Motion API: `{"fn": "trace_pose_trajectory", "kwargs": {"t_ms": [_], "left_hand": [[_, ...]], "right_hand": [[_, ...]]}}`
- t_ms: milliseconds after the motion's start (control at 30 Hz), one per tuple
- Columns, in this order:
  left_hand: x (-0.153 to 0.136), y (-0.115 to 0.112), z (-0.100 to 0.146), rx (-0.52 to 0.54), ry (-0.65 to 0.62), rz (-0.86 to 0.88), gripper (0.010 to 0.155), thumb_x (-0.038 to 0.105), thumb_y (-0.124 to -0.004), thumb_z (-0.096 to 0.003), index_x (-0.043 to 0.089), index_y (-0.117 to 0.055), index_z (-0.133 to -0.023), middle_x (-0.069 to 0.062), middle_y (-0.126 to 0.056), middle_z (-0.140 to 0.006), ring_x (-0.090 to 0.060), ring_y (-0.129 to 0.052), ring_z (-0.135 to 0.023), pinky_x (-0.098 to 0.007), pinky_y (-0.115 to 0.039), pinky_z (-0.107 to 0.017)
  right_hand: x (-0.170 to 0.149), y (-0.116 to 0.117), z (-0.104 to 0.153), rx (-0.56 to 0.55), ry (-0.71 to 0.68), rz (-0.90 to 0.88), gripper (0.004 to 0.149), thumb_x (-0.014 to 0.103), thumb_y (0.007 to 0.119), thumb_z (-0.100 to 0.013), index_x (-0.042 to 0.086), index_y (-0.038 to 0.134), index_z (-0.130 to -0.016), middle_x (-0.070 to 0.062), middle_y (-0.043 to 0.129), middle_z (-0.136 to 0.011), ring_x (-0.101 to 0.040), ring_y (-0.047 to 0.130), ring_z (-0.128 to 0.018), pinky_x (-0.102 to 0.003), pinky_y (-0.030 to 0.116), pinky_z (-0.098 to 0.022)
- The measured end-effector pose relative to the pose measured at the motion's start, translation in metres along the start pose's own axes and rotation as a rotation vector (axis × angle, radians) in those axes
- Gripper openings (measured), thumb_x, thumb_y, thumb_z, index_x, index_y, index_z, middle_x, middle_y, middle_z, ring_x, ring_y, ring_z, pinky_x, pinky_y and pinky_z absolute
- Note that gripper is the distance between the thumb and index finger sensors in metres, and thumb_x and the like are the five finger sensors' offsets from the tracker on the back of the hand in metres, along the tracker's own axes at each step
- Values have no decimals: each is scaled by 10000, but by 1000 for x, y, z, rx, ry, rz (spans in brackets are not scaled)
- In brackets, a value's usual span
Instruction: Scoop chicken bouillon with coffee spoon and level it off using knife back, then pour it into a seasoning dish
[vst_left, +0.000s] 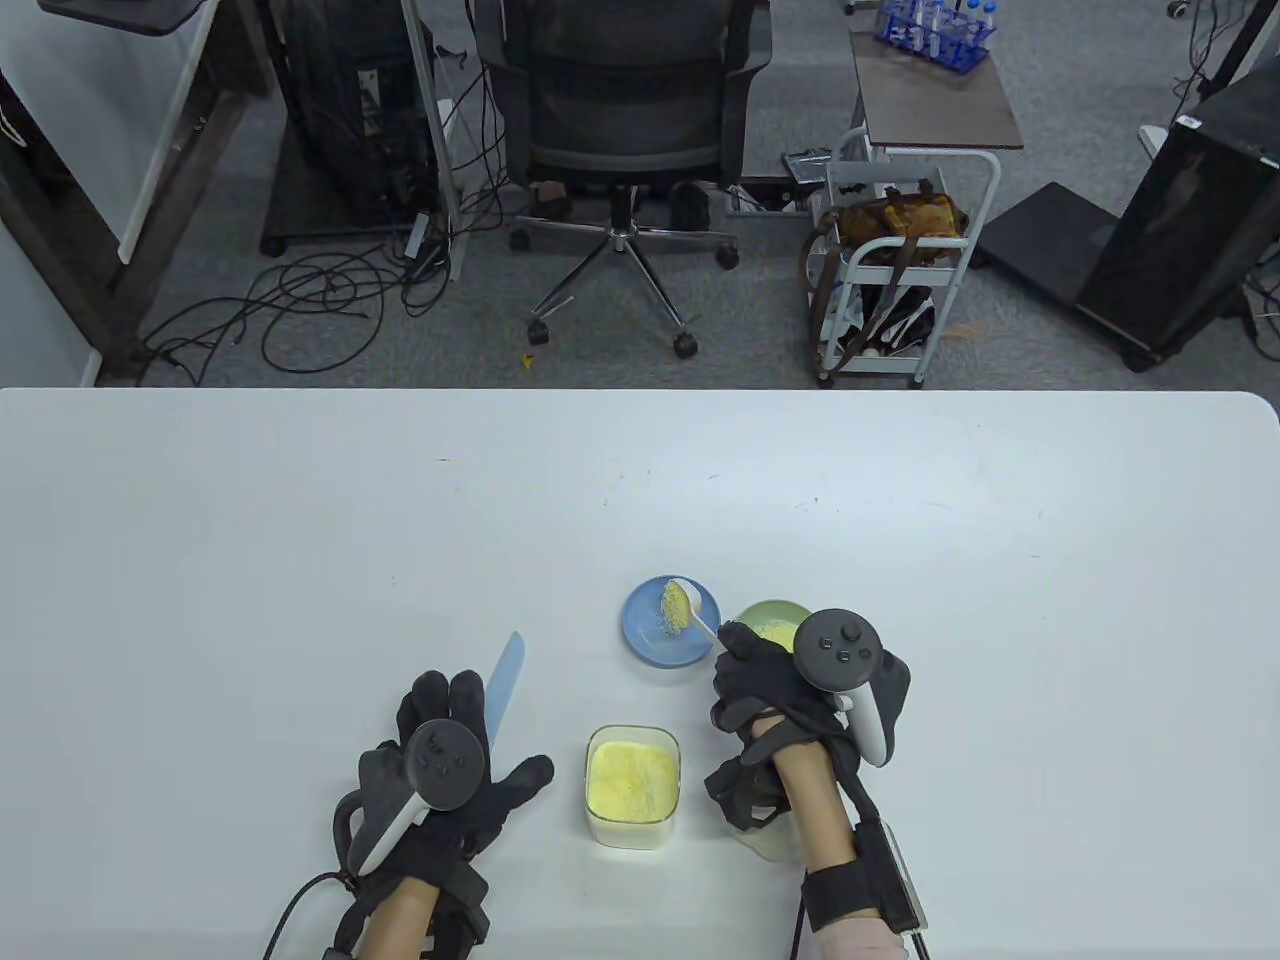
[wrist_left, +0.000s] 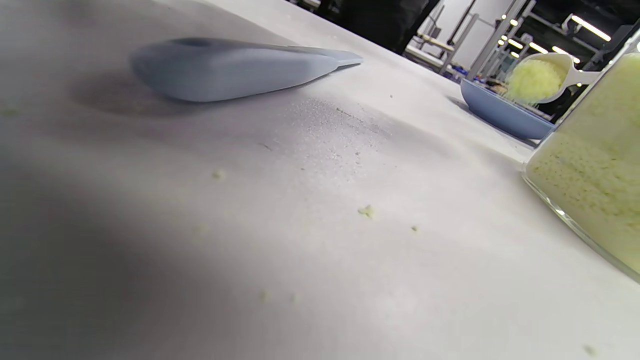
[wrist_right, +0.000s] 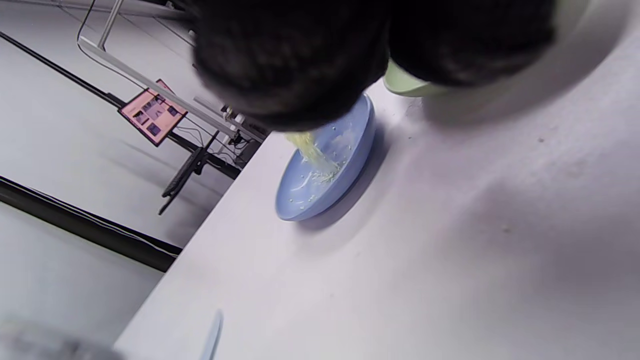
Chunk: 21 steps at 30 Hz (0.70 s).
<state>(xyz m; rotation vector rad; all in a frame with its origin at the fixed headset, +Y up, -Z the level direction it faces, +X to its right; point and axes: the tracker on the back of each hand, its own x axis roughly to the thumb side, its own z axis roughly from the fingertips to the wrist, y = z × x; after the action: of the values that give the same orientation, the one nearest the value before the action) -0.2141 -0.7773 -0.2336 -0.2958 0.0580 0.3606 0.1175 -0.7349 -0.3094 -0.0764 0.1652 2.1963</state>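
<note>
The right hand (vst_left: 770, 690) is pinching the spoon (vst_left: 690, 612) and tipping powder into the blue dish (vst_left: 650, 650), while the left hand (vst_left: 445, 775) is lying flat, fingers relaxed, over the knife (vst_left: 508, 675).

Beyond the white table (vst_left: 300, 520) stand an office chair (vst_left: 625, 110) and a small cart (vst_left: 900, 260).

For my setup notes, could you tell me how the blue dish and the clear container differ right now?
The blue dish is round, shallow and opaque; the clear container is squarish, deeper and see-through. The blue dish holds only a thin scatter of yellow bouillon, tipping from the spoon; the clear container is nearly full. Both stand on the table.
</note>
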Motion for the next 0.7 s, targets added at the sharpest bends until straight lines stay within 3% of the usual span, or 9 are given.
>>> {"fn": "trace_pose_trajectory", "kwargs": {"t_ms": [167,400,500,700], "left_hand": [[1,0,0,-9,-7,4,1083,840,-531,-334,313,112,-1027,-110,135,-1131,-394,-27,-1138,-698,-194,-757],[2,-2,0,-22,-16,-1,1082,839,-531,-337,309,113,-1027,-114,132,-1132,-393,-23,-1137,-699,-192,-755],[2,-2,0,-17,-8,-20,1084,840,-531,-333,303,98,-1034,-121,110,-1139,-398,-44,-1138,-698,-205,-755],[2,-1,0,13,2,9,1077,832,-534,-339,291,70,-1048,-137,61,-1152,-403,-94,-1140,-688,-236,-757]], "right_hand": [[2,5,3,4,-19,61,494,128,700,-464,79,571,-938,-319,605,-781,-205,852,-461,-507,707,-438],[8,-7,14,-54,-75,-5,497,136,698,-458,62,571,-933,-318,618,-769,-200,860,-447,-499,719,-420],[6,-25,23,-32,-92,-28,484,150,720,-461,47,604,-919,-311,677,-730,-184,887,-391,-488,752,-377],[-28,-63,55,30,-86,-117,439,170,754,-448,-64,703,-816,-284,842,-499,-88,905,-125,-415,828,-167]]}}
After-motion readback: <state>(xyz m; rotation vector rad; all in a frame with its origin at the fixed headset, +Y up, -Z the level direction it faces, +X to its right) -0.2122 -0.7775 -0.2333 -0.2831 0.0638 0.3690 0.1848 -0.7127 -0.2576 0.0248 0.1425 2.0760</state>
